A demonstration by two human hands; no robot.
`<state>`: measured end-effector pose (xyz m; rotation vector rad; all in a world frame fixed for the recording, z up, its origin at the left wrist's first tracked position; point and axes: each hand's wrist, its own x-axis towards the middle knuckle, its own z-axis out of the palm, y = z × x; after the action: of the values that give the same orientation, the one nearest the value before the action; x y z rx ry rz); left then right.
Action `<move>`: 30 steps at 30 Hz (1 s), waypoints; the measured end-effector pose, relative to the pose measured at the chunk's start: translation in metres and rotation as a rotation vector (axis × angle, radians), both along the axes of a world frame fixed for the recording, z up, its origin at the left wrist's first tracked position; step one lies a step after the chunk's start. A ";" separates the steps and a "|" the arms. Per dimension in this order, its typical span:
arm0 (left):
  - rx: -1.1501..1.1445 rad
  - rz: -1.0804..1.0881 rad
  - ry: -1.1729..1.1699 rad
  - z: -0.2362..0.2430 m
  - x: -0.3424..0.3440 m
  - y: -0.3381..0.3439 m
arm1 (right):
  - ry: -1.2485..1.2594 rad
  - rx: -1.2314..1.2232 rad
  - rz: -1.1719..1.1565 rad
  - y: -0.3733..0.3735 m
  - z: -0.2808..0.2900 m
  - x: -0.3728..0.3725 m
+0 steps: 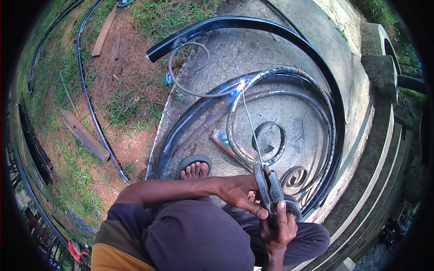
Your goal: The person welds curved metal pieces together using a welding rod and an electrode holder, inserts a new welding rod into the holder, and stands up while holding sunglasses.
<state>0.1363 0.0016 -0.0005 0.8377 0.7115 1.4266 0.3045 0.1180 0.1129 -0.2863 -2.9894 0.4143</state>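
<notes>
My right hand [280,226] is closed round the handle of a dark welding electrode holder [271,187], thumb on top. From the left, my left hand [239,193] grips the holder's other side, its fingers partly hidden behind it. A thin welding electrode [251,122] runs from the jaws up to a bright arc [241,85]. That glow sits where a curved metal bar [178,83] meets a large scroll of bent metal [230,113] on the concrete. Inside the scroll lies a smaller curl [283,135]. Glare hides the joint itself.
A wide black curved channel [253,21] arches round the scroll. A flat metal piece [228,147] lies near the holder. My sandalled foot [194,169] stands on the concrete slab [217,58]. Left of it, grass bears a long bent bar [83,77] and wood strips [86,137].
</notes>
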 end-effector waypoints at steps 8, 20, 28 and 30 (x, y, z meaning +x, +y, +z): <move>0.051 0.051 -0.005 -0.001 -0.001 0.002 | 0.038 0.027 0.038 0.003 -0.003 0.004; 0.009 0.053 -0.017 -0.001 -0.001 0.001 | 0.030 -0.004 0.029 0.003 -0.004 0.000; 0.034 0.045 -0.014 -0.005 0.002 0.004 | -0.039 -0.053 -0.036 0.002 -0.001 0.002; 0.023 0.037 -0.033 -0.004 0.001 0.004 | -0.034 -0.053 -0.035 0.003 -0.002 0.003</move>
<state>0.1374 0.0056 -0.0041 0.8208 0.6903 1.4809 0.3076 0.1209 0.1106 -0.3530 -3.0052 0.4912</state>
